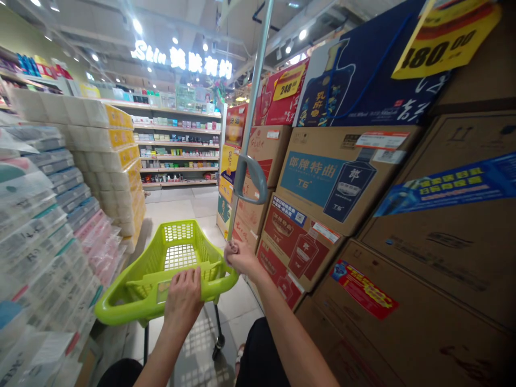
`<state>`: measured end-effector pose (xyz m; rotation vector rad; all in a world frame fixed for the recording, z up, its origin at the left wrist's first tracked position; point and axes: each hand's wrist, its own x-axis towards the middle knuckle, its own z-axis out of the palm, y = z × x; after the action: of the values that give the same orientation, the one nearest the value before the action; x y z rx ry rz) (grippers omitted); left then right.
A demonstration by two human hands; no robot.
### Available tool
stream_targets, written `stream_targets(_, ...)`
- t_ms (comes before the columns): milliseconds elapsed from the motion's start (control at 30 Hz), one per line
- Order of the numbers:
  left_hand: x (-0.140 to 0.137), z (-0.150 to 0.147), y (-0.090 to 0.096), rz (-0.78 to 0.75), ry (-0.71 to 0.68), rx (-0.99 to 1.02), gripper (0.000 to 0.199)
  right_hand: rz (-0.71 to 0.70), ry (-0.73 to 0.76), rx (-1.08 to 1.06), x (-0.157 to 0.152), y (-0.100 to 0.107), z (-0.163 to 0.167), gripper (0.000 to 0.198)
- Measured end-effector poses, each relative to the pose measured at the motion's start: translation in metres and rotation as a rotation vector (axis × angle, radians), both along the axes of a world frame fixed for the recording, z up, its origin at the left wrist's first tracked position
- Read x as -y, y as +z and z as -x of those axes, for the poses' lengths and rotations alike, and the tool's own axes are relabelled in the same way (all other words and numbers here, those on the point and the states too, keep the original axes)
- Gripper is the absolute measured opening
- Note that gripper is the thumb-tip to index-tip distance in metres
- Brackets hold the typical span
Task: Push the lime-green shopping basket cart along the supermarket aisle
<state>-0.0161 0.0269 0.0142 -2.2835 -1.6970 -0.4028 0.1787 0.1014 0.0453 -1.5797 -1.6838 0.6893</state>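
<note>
A lime-green plastic shopping cart (pixel 185 306) stands in front of me, and no goods show in its basket. My left hand (pixel 184 285) is closed over the middle of the cart's handlebar, fingers curled over the top. At the handlebar's right end, my right hand (pixel 241 257) is closed around the lower part of a long metal pole (pixel 257 91). This pole rises nearly upright, leaning a little right, past the top of the view. A grey plastic loop grip (pixel 263 183) is fixed on it above my right hand. Whether the pole touches the cart is hidden by that hand.
Stacked liquor cartons (pixel 308 183) form a wall close on the right, with yellow price signs (pixel 447 40) on top. Wrapped tissue packs (pixel 48 231) and paper-roll bundles (pixel 100 140) line the left. Past the tiled floor (pixel 193 199) ahead stand cosmetics shelves (pixel 177 142).
</note>
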Motion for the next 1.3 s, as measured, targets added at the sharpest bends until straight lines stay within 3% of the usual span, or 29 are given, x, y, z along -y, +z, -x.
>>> stream_targets(100,0.001,0.001,0.000,-0.004,-0.006,0.006,0.062,-0.149,-0.096,0.192,0.016,-0.003,0.015,0.010)
stream_targets(167,0.003,0.000,0.000,-0.020,-0.012,0.018,0.064,-0.227,-0.079,0.277,0.022,-0.006,0.023,0.011)
stream_targets(233,0.006,0.000,0.000,-0.044,-0.031,0.052,0.069,-0.245,0.011,0.279,0.025,-0.007,0.032,0.013)
stream_targets(367,0.010,0.000,-0.002,-0.116,-0.134,0.210,0.089,-0.223,0.301,0.079,0.034,-0.006,0.050,0.036)
stream_targets(433,0.011,0.002,-0.005,-0.166,-0.169,0.281,0.083,-0.232,0.395,0.000,0.045,-0.003,0.058,0.041)
stream_targets(500,0.011,0.004,-0.008,-0.202,-0.167,0.305,0.063,-0.238,0.457,-0.008,0.056,0.004,0.063,0.045)
stream_targets(567,0.011,0.006,-0.009,-0.210,-0.150,0.284,0.042,-0.298,0.419,0.078,0.066,0.015,0.063,0.040)
stream_targets(667,0.013,0.008,-0.008,-0.212,-0.132,0.241,0.030,-0.526,0.147,0.235,0.073,0.036,0.059,0.014)
stream_targets(733,0.014,0.007,-0.006,-0.229,-0.118,0.232,0.032,-0.739,0.033,0.292,0.072,0.050,0.058,0.009)
stream_targets(800,0.016,0.006,-0.005,-0.240,-0.101,0.228,0.033,-0.938,0.072,0.363,0.067,0.059,0.059,0.011)
stream_targets(867,0.016,0.004,-0.004,-0.239,-0.085,0.228,0.031,-1.039,0.170,0.452,0.058,0.063,0.063,0.016)
stream_targets(1133,0.015,0.002,-0.006,-0.219,-0.087,0.253,0.034,-0.937,0.271,0.531,0.017,0.067,0.069,0.016)
stream_targets(1300,0.017,0.001,-0.004,-0.207,-0.069,0.258,0.032,-0.674,0.319,0.287,0.029,0.044,0.067,0.006)
